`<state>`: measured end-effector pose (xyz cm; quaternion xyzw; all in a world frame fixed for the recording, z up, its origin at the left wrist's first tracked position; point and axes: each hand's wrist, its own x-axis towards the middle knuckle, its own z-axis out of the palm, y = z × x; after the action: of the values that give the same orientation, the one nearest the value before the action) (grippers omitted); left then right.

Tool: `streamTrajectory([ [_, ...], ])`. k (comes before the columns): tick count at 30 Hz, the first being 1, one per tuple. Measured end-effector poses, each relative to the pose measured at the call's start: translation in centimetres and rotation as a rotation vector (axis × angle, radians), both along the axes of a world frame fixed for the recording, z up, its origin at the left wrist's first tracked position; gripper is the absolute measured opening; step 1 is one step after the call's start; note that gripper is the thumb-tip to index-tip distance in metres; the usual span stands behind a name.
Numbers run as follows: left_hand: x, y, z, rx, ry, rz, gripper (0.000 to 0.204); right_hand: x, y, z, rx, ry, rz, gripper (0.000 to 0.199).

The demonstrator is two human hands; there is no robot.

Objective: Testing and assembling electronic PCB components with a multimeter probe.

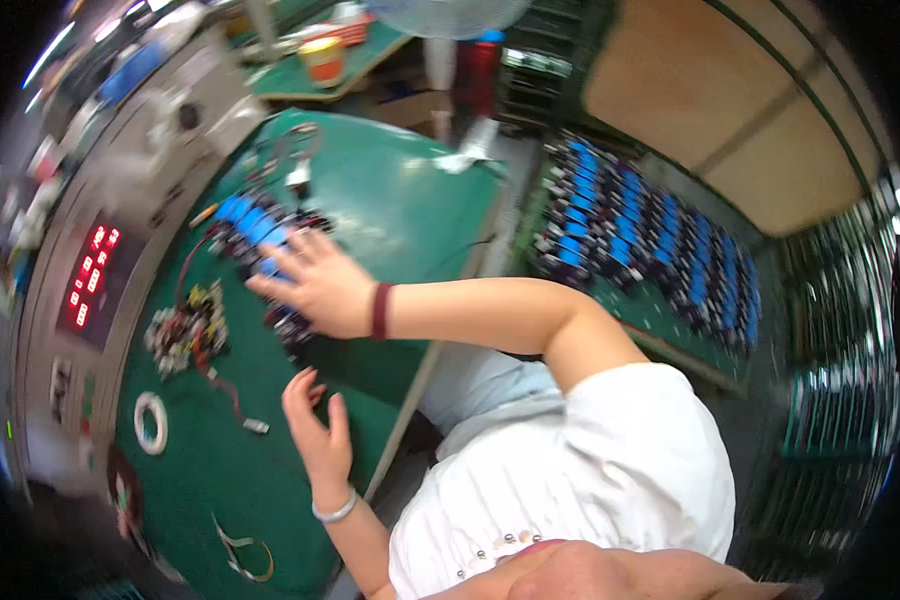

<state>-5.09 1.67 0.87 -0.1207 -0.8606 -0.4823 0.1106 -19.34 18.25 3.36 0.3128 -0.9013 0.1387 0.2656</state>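
My right hand [320, 285], with a dark red band at the wrist, lies with its fingers spread over a row of blue and black parts [250, 220] on the green bench mat [400, 200]. The hand covers part of the row, and I cannot tell how firmly it presses. Nearer to me, my left hand [318, 425], wearing a silver bracelet, hovers by the mat's edge. Its thumb stands apart from the half-bent fingers, and nothing shows between them. Left of the row sits a tangle of wires with small white connectors [185, 330]. One lead ends in a white plug [256, 426].
A white tape-like ring [151, 423] and a thin loop of strip [245, 555] lie on the mat. Along the left stands a grey panel with a red-lit display [92, 275]. To the right, a rack [650, 240] carries many blue and black parts. A fan [445, 15] stands at the back.
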Motion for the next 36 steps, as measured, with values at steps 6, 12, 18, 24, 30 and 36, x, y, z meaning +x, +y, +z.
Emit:
streamTrajectory([
  [6, 0.2, -0.6, -0.7, -0.045, -0.029, -0.027, 0.038, -0.9, -0.8, 0.9, 0.073, -0.098, -0.034, 0.079],
  [12, 0.1, -0.3, -1.1, 0.001, -0.080, -0.014, 0.039, -0.2, -1.8, -1.6, 0.006, 0.056, -0.091, 0.052],
  [18, 0.0, -0.5, -0.8, -0.005, -0.089, 0.006, 0.036, 1.0, -1.6, -1.2, -0.010, 0.078, -0.092, 0.040],
  [24, 0.0, -0.4, -0.7, -0.008, -0.083, 0.014, 0.036, 1.1, -0.7, -0.2, -0.029, 0.018, -0.028, 0.041],
  [30, 0.1, 0.0, -0.9, -0.046, -0.047, 0.014, 0.039, 3.9, 1.1, -0.6, 0.012, -0.013, -0.059, 0.059],
  [36, 0.2, -0.1, -0.6, -0.105, -0.026, -0.002, 0.040, 4.3, 1.0, -0.9, -0.047, 0.050, -0.084, 0.059],
])
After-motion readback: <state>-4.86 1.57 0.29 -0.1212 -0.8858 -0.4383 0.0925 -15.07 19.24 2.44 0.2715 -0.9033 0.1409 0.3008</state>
